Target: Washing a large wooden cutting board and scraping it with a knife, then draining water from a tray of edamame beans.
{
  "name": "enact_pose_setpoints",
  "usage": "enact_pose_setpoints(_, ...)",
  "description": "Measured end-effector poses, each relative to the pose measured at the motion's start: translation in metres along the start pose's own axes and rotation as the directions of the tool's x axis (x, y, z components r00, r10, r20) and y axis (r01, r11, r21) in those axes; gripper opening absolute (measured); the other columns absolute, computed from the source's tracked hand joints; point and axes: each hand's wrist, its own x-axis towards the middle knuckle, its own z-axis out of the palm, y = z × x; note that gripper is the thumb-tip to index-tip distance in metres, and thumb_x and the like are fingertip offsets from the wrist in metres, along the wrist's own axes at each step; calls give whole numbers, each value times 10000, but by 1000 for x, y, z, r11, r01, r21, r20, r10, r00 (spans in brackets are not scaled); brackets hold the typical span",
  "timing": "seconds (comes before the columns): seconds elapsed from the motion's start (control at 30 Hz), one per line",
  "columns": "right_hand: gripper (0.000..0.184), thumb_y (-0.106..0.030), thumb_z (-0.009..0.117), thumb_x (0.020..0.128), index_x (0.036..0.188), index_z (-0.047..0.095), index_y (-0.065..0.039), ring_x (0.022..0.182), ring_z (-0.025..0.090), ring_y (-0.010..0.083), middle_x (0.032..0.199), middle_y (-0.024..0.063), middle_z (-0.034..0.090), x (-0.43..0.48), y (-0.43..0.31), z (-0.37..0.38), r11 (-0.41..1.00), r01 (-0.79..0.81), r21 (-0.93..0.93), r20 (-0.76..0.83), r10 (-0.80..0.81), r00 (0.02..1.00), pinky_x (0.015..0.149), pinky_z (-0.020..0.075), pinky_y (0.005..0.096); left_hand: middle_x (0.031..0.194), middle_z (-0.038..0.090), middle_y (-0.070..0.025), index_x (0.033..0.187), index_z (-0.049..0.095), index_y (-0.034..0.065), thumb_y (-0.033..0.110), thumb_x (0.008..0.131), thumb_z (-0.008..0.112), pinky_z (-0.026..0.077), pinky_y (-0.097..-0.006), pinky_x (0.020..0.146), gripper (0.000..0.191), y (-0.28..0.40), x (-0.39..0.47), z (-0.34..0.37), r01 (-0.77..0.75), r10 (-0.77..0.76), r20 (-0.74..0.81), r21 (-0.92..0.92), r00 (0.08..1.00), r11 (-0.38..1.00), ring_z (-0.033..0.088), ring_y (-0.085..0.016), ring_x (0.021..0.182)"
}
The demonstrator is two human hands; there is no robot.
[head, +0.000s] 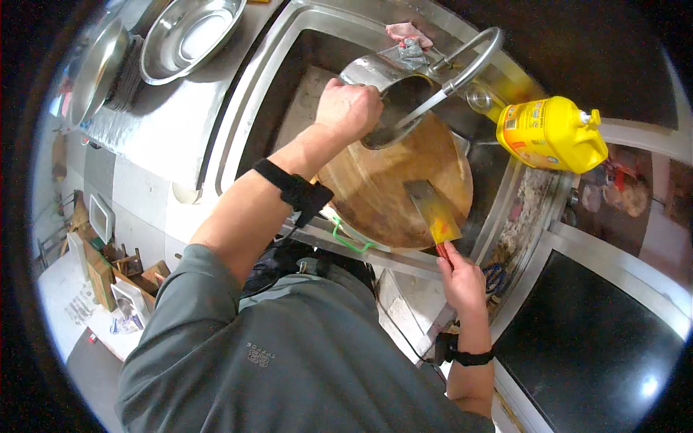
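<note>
My left hand [351, 108] is closed around the near edge of a stainless steel pot [373, 73], tilted over the sink. Water [417, 112] runs from a curved metal faucet [490, 46] into the pot's mouth. Below it, a thick round wooden chopping board [379, 184] rests in the sink [311, 97]. In my right hand [464, 279] is the red handle of a cleaver [433, 214], whose broad blade lies over the board's right part. Whether the blade touches the wood I cannot tell.
A yellow plastic jug [549, 134] lies at the sink's right corner. Cloths [410, 40] sit by the faucet. On the left metal counter [157, 130] stands a steel basin [192, 40]. A green cord [346, 241] hangs at the sink's front edge.
</note>
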Motion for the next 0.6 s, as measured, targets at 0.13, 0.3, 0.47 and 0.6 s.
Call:
enact_pose_setpoints(0.13,417,-377,563,914,1290,592,-198,837,653,395,918,190,681,-2,-3,-1,1000,-17,-2,-1,17,1000,761,516,484,633,654,-94,621,628,119,232,795,573,436,-411,716,215,13,-10,5,-139,140,-88,25,986,990,631,-283,596)
enact_pose_setpoints(0.3,416,-349,559,913,1289,585,-172,876,643,420,989,212,671,17,-8,-9,990,120,79,39,-123,992,757,514,509,625,640,-78,646,617,113,229,796,584,428,-402,726,193,-13,-25,-4,-147,156,-119,83,981,986,628,-265,612)
enact_pose_setpoints(0.47,364,-320,533,933,1238,602,-134,924,630,434,1013,232,659,103,-50,4,948,286,139,-72,-278,958,795,512,513,653,641,-72,639,594,106,208,801,595,430,-392,737,191,-15,-20,-30,-47,69,-184,122,980,991,614,-267,623)
enact_pose_setpoints(0.6,360,-324,512,942,1236,597,-135,949,613,445,1041,208,654,141,-83,7,932,319,171,-64,-312,948,808,505,520,630,599,-37,638,558,129,199,755,601,420,-389,714,142,-28,-17,-33,-194,241,-237,203,941,960,595,-244,603)
